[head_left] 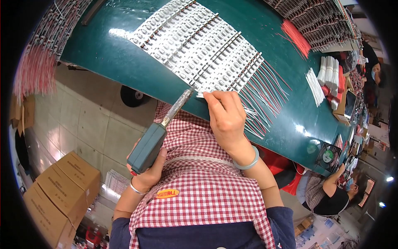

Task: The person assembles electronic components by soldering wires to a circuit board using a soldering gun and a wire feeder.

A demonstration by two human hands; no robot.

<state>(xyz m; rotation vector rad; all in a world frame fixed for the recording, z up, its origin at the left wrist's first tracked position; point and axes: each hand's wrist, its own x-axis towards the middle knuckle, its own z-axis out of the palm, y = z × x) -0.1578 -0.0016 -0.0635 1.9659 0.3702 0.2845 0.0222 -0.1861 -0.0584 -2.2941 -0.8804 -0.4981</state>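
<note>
My left hand (150, 173) is wrapped round a soldering gun (147, 147) with a dark green-grey body. Its metal barrel points up and away, the tip at the near corner of a white circuit board panel (178, 45). Close beside that tip, my right hand (227, 117) is pinched at the panel's near edge. A short thin white wire (200, 95) pokes out at the fingertips; the rest of it is hidden. Red and white wires (269, 91) trail from the panel's right side, some passing behind my right hand.
The panel lies on a green table (112, 54). Loose red wires (296, 37) and white wires (315, 87) lie to the right, near bundled white wires (328, 70). Wired boards are stacked at both far corners. A small fan (328, 155) stands at right; a co-worker (327, 191) sits beyond. Cardboard boxes (62, 195) stand lower left.
</note>
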